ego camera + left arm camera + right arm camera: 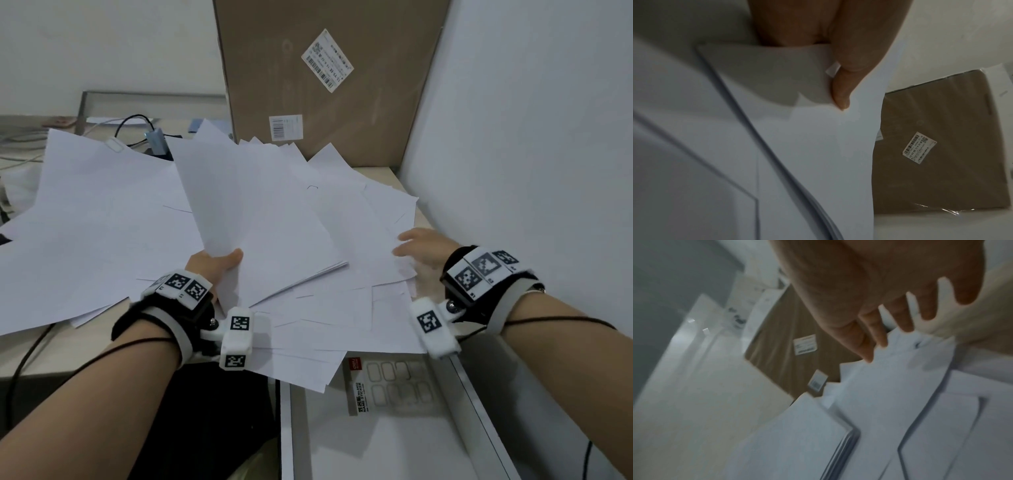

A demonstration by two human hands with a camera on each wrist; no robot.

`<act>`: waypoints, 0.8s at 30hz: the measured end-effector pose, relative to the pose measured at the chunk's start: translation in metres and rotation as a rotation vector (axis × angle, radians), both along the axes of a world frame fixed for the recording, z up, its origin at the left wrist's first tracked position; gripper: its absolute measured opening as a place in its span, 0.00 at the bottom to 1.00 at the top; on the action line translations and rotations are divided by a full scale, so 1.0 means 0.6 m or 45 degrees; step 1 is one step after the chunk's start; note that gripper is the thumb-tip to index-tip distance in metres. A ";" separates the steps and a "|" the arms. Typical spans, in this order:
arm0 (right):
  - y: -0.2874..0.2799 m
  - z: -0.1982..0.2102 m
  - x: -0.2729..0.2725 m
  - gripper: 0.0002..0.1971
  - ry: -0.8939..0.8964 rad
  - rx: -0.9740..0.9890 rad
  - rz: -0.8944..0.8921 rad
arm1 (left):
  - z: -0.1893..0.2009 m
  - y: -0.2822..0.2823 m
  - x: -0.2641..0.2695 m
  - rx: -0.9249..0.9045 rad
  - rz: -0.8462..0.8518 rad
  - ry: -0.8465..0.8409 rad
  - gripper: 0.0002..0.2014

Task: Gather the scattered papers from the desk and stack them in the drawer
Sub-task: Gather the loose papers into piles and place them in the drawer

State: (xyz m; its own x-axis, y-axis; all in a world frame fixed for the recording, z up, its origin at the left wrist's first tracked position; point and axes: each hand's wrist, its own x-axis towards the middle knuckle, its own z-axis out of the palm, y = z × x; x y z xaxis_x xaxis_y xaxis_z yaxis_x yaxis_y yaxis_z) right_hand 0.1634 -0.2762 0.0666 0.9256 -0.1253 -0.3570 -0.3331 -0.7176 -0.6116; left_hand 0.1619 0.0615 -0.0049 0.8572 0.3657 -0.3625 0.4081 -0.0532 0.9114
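Many loose papers (342, 308) are lying fanned across the table (394, 174), while the left hand (214, 265) is pinching a gathered stack (260, 219) whose long axis is running toward 11 o'clock. The right hand (421, 248), fingers spread wide and holding nothing, is resting on sheets at the stack's 3 o'clock, nearer the open drawer (394, 445) at 6 o'clock.

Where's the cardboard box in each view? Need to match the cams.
Head: cardboard box top centre, upright behind the papers.
Left wrist: right side, past the held sheets.
Right wrist: centre, blurred, left of the fingers.
Shared landmark: its tilted barcode label.
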 end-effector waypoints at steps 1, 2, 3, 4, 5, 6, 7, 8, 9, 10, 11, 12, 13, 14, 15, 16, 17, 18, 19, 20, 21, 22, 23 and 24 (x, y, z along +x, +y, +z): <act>-0.012 -0.009 0.010 0.25 0.061 -0.011 -0.103 | 0.000 0.001 -0.001 0.013 0.004 0.001 0.26; -0.020 -0.015 0.016 0.23 0.143 -0.023 -0.160 | 0.003 -0.001 -0.002 0.022 0.002 -0.003 0.26; -0.021 -0.020 0.020 0.20 0.192 -0.011 -0.202 | 0.003 -0.002 -0.003 0.034 -0.003 -0.004 0.26; -0.021 -0.028 0.026 0.19 0.203 0.007 -0.229 | 0.004 -0.003 -0.003 0.048 -0.011 -0.006 0.26; -0.017 -0.032 0.029 0.20 0.210 0.057 -0.259 | 0.004 -0.004 -0.003 0.059 -0.016 -0.002 0.25; -0.013 -0.034 0.032 0.21 0.224 0.072 -0.264 | 0.003 -0.004 -0.002 0.065 -0.016 -0.002 0.25; -0.008 -0.035 0.035 0.20 0.227 0.092 -0.265 | 0.001 -0.002 0.000 0.072 -0.014 -0.001 0.25; -0.003 -0.034 0.034 0.16 0.230 0.065 -0.267 | -0.001 0.000 0.002 0.075 -0.022 -0.005 0.25; 0.000 -0.032 0.030 0.12 0.236 0.063 -0.284 | -0.005 0.003 0.005 0.066 -0.034 -0.009 0.24; -0.002 -0.032 0.030 0.11 0.249 0.059 -0.296 | -0.010 0.006 0.008 0.047 -0.033 -0.015 0.22; -0.007 -0.035 0.031 0.10 0.266 0.085 -0.309 | -0.015 0.009 0.009 0.035 -0.025 -0.017 0.22; -0.010 -0.038 0.029 0.10 0.281 0.095 -0.309 | -0.017 0.009 0.008 0.028 -0.020 -0.025 0.22; -0.008 -0.037 0.024 0.10 0.281 0.107 -0.330 | -0.020 0.010 0.008 0.033 -0.021 -0.032 0.23; -0.008 -0.037 0.020 0.10 0.291 0.108 -0.334 | -0.020 0.008 0.007 0.055 -0.024 -0.036 0.25; -0.006 -0.035 0.016 0.10 0.289 0.115 -0.332 | -0.014 0.004 0.002 0.073 -0.027 -0.040 0.26; -0.005 -0.034 0.014 0.10 0.276 0.117 -0.323 | -0.010 0.001 0.000 0.088 -0.021 -0.048 0.28; -0.003 -0.031 0.013 0.09 0.263 0.122 -0.319 | -0.004 -0.003 -0.002 0.106 -0.014 -0.059 0.28; -0.002 -0.031 0.015 0.09 0.252 0.123 -0.322 | 0.003 -0.006 -0.005 0.126 -0.006 -0.060 0.27; -0.001 -0.032 0.016 0.09 0.248 0.133 -0.321 | 0.009 -0.009 -0.008 0.136 -0.003 -0.059 0.27; 0.000 -0.035 0.016 0.09 0.250 0.143 -0.323 | 0.013 -0.009 -0.010 0.137 0.006 -0.053 0.27; 0.004 -0.036 0.016 0.09 0.247 0.158 -0.336 | 0.018 -0.008 -0.012 0.136 0.018 -0.046 0.27; 0.007 -0.038 0.015 0.09 0.251 0.190 -0.348 | 0.023 -0.006 -0.015 0.133 0.030 -0.034 0.27; 0.011 -0.039 0.014 0.09 0.267 0.248 -0.366 | 0.026 -0.001 -0.017 0.139 0.041 -0.029 0.27; 0.013 -0.041 0.014 0.11 0.281 0.301 -0.372 | 0.030 0.004 -0.020 0.159 0.045 -0.019 0.27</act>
State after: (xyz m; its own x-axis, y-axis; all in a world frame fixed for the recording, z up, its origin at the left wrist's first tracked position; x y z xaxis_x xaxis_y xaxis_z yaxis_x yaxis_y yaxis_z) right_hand 0.1720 -0.2685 0.0423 0.7619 -0.2615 -0.5926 -0.6423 -0.4229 -0.6392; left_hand 0.1501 0.0636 0.0129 0.8480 0.4373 -0.2995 0.3983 -0.1528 0.9044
